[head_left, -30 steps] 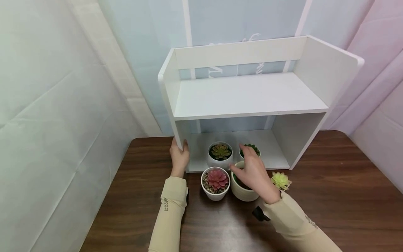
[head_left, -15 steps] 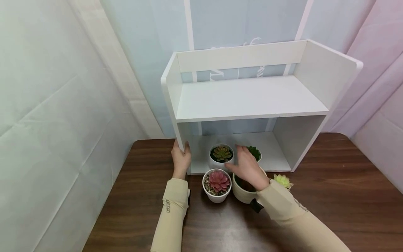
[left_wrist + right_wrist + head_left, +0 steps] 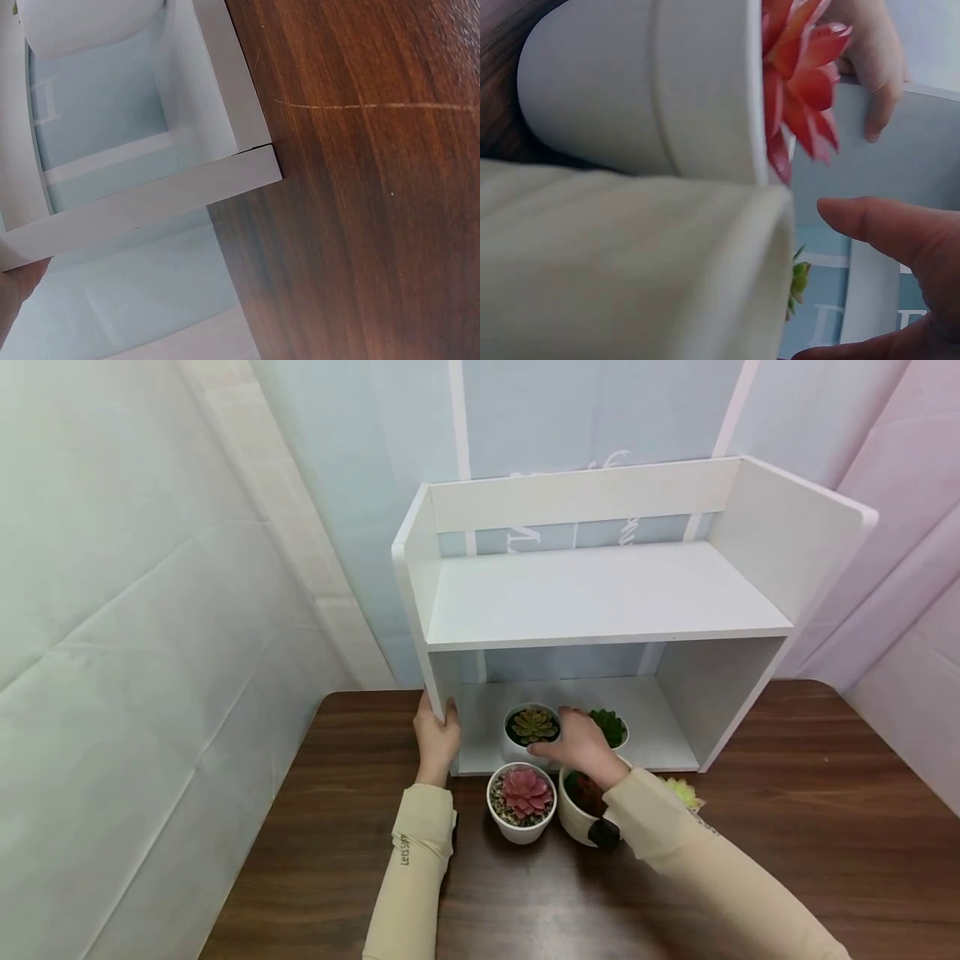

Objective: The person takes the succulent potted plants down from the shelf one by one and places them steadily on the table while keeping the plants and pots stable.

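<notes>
My left hand grips the left side panel of a white two-tier shelf, thumb inside and fingers outside. My right hand reaches into the lower tier, thumb and fingers spread apart at the right of a white pot with a green-brown succulent. In the right wrist view that succulent shows between thumb and fingers; whether they touch its pot I cannot tell. A dark green succulent stands right of my hand, partly covered. In front sit a white pot with a red succulent and a cream pot.
A yellow-green succulent shows beyond my right sleeve, its lower part hidden. The shelf stands at the back of a dark wooden table. Pale curtains hang at the left and behind.
My right hand has moved left, from over the cream pot and dark green succulent towards the green-brown one. My left hand stays on the panel. The view has shifted slightly.
</notes>
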Demonstrator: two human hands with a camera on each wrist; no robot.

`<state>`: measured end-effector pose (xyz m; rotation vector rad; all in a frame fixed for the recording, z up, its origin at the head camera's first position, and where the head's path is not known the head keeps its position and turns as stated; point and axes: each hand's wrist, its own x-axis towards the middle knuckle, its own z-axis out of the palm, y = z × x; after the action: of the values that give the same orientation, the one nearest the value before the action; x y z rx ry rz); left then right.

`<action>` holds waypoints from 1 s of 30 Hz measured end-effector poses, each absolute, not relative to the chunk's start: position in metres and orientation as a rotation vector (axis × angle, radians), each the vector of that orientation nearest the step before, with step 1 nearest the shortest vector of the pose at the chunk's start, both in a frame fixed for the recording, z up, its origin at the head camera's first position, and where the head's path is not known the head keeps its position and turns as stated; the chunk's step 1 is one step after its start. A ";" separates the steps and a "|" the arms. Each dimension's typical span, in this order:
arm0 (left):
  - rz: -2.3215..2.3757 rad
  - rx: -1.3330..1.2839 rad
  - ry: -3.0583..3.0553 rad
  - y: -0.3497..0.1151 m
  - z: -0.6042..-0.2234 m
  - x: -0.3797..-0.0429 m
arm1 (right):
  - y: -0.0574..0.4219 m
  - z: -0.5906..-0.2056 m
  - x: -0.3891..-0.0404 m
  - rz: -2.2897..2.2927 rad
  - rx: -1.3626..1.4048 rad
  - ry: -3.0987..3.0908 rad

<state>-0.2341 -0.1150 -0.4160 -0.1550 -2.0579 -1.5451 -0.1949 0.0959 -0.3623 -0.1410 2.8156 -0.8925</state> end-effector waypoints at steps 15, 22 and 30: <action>-1.562 -0.143 -2.059 -0.117 -0.415 -0.234 | 0.083 -0.367 -0.209 -0.883 -0.022 2.735; -1.555 -0.161 -2.058 -0.117 -0.415 -0.234 | 0.077 -0.371 -0.213 -0.864 -0.004 2.739; -1.561 -0.181 -2.057 -0.117 -0.417 -0.235 | 0.075 -0.376 -0.215 -0.849 0.006 2.752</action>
<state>-0.2354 -0.1167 -0.4173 -0.1809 -2.0572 -1.5605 -0.2148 0.0752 -0.3758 0.0060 2.7523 -0.8486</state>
